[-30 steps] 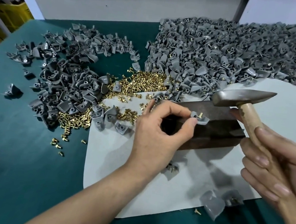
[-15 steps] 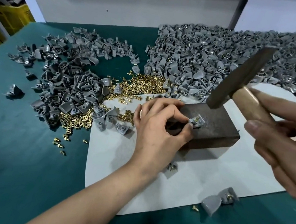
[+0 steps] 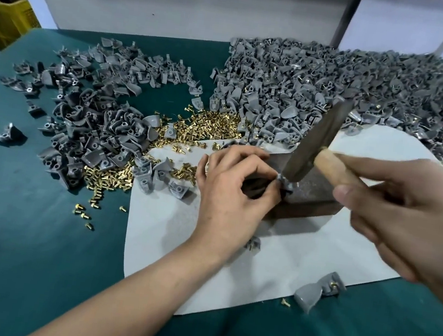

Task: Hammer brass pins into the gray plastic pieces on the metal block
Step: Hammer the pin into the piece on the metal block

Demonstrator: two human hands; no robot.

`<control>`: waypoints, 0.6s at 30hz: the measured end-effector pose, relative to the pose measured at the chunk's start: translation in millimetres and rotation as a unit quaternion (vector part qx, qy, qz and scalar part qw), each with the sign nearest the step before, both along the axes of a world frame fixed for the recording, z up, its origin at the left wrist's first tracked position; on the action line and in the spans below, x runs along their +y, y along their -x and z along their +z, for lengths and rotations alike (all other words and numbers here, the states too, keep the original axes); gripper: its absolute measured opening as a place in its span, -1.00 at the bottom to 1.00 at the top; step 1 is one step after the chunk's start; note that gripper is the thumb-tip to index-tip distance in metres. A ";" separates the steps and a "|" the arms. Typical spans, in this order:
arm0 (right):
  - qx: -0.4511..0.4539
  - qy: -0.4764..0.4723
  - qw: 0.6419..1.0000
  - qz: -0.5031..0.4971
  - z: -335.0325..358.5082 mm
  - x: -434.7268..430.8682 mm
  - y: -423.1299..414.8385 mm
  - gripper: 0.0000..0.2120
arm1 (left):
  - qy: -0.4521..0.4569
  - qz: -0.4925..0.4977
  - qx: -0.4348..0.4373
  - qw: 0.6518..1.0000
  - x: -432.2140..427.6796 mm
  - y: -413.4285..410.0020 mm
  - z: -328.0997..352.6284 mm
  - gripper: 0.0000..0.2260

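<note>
hammer (image 3: 315, 140) touches gray piece (image 3: 283, 182) on metal block (image 3: 317, 193).

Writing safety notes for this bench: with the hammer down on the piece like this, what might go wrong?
The left hand pinches the gray piece right beside the hammer, so a slightly off blow could strike its fingertips. The piece sits near the edge of the metal block; a glancing hit may flick it away.

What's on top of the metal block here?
One gray plastic piece, pinched by the left hand, with the hammer head down against it. Whether a brass pin sits under the hammer is hidden; the left hand covers the left end of the metal block.
</note>
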State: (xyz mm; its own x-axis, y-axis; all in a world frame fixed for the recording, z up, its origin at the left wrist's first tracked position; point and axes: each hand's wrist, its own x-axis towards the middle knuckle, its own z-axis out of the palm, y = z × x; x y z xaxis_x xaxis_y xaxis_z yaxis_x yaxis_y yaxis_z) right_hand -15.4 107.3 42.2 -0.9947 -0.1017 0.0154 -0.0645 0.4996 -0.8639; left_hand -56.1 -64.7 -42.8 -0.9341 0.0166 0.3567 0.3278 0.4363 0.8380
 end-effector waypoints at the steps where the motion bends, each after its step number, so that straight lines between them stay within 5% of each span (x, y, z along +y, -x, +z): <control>1: -0.008 0.012 1.000 0.003 -1.2 1.1 -0.7 -0.79 | -0.001 0.003 0.000 1.000 -0.4 -0.1 -0.1 -0.82; 18: -0.037 0.054 0.998 -0.010 -9.1 9.6 -6.4 -0.71 | -0.016 0.002 -0.020 1.000 0.9 1.5 2.7 -0.80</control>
State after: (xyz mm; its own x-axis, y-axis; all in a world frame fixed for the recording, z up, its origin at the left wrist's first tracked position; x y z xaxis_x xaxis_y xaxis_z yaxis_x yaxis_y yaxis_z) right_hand -8.9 116.9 33.1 -0.9954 -0.0827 -0.0487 0.0111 0.4043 -0.9146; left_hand -57.5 -63.8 -40.1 -0.9474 0.0019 0.3201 0.2926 0.4108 0.8635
